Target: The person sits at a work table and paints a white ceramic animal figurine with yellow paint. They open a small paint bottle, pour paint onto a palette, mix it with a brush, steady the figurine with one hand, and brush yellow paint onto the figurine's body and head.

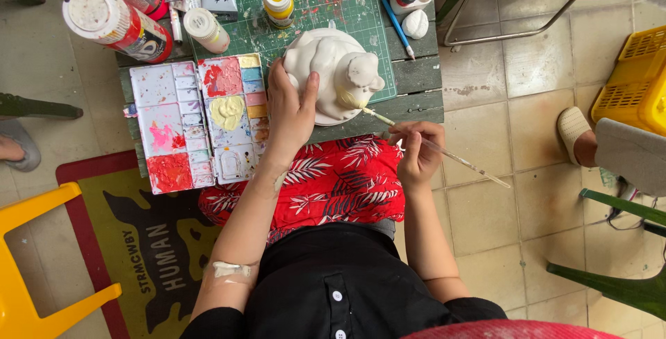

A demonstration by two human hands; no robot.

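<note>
The white figurine (333, 72) sits on a round white base at the near edge of the green cutting mat (361, 13), on the small wooden tabletop (416, 75), and from my head view it looks like an unpainted animal shape with its head turned toward my right side. My left hand (290, 110) rests against its left flank: the fingers (277, 79) are spread along the body and the thumb (310, 89) presses on the near side, so the piece is braced between them rather than lifted. My right hand (416, 152) is below and to the right of the figurine, just off the tabletop edge, with its fingers (409, 134) pressed together in a pinch around a thin paintbrush (444, 152). The brush runs diagonally; its tip touches the figurine's head, where I see a pale yellow smear, and the long handle sticks out past my hand over the tiled floor (513, 117). Just left of my left hand lies a paint palette (191, 124) with many small wells, holding red, pink and pale yellow paint. Behind it stand two large red-labelled paint bottles (114, 23), a smaller cream bottle (205, 30) and a yellow-capped bottle (279, 3) on the mat. A blue pen (397, 27) lies on the right part of the mat, near a small white stone shape (415, 24). My lap below the tabletop is covered by red leaf-patterned cloth (326, 186).
</note>
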